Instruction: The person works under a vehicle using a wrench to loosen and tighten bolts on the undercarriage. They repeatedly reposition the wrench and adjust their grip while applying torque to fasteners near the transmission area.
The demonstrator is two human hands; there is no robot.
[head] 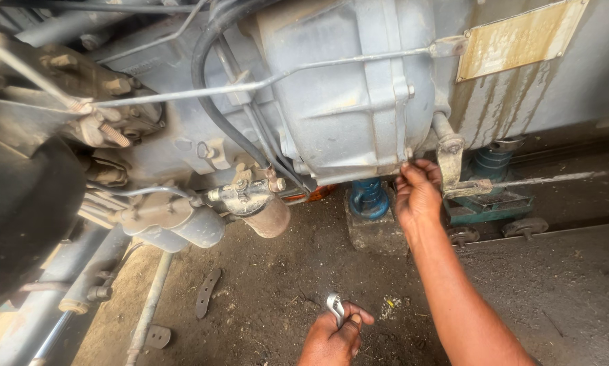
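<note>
My left hand (333, 337) is clamped on a shiny, worn adjustable wrench (335, 309); my right hand's (418, 193) fingertips pinch together under the grimy grey gearbox housing (345, 102).

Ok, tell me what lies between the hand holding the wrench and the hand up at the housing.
In the head view, only bare dirt floor lies between the left hand, gripping the wrench, and the right hand.

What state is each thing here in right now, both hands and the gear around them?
Left hand: closed around a small metal wrench, held low over the dirt floor.
Right hand: raised, fingers pinched at the lower edge of the grey housing.
Blue jack: upright under the housing.
Black hose: attached, curving down.
</note>
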